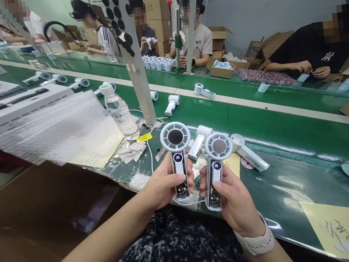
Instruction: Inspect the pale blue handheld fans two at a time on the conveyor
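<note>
Green workbench (286, 114) | left hand (164, 184): 1 fan (178, 158) | right hand (231, 198): 1 fan (217, 172)

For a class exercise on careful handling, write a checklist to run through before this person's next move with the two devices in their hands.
1. Grip of the left hand on the first handheld fan: ok.
2. Grip of the right hand on the second handheld fan: ok.
3. Readings on both displays: ok, each shows 20.
4. White cable free of the fans: cannot tell.
5. Circuit boards properly enclosed: cannot tell.
6. Water bottle upright and apart from the fans: ok.
</note>
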`<state>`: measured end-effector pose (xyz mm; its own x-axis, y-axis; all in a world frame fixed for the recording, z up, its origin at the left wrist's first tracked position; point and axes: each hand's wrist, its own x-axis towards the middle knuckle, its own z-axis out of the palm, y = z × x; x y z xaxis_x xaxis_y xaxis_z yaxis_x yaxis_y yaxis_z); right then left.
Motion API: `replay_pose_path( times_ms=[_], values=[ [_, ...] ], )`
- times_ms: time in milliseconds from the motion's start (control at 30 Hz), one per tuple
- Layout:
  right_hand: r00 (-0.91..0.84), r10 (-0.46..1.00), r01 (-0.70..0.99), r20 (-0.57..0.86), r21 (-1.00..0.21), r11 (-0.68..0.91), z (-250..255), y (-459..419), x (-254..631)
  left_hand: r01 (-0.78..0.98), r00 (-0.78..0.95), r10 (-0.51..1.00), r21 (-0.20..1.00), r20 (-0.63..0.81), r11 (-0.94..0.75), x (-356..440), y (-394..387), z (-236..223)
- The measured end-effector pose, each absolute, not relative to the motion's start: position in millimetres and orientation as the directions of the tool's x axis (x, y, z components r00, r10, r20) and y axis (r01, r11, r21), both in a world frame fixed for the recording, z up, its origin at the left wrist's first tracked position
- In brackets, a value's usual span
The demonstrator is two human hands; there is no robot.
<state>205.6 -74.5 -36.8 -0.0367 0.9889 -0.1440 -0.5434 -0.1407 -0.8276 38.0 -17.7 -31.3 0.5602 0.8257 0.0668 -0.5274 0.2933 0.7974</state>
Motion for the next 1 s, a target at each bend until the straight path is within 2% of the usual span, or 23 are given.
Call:
replay_pose_path(
  times_ms=[300, 400, 500, 833, 1000],
  values=[
    [0.000, 0.981, -0.522, -0.195, -0.837, -0.167, -40, -75, 205, -0.501, 0.446, 0.894, 0.815, -0.046, 0.292, 43, -11, -40],
    [-0.055, 0.986, -0.494, -0.156, -0.854, -0.163, -41, -77, 206, -0.478, 0.501, 0.865, 0.835, 0.007, 0.271, 40, -13, -44],
    [-0.019, 0.992, -0.488, -0.126, -0.864, -0.120, -42, -77, 205, -0.437, 0.519, 0.853, 0.874, 0.052, 0.212, 36, -13, -46],
    [-0.012, 0.979, -0.515, -0.204, -0.838, -0.181, -47, -77, 203, -0.447, 0.505, 0.862, 0.868, 0.044, 0.218, 35, -12, -40],
    [-0.022, 0.983, -0.505, -0.183, -0.846, -0.169, -44, -75, 205, -0.423, 0.478, 0.876, 0.891, 0.064, 0.166, 36, -12, -38]
  ],
)
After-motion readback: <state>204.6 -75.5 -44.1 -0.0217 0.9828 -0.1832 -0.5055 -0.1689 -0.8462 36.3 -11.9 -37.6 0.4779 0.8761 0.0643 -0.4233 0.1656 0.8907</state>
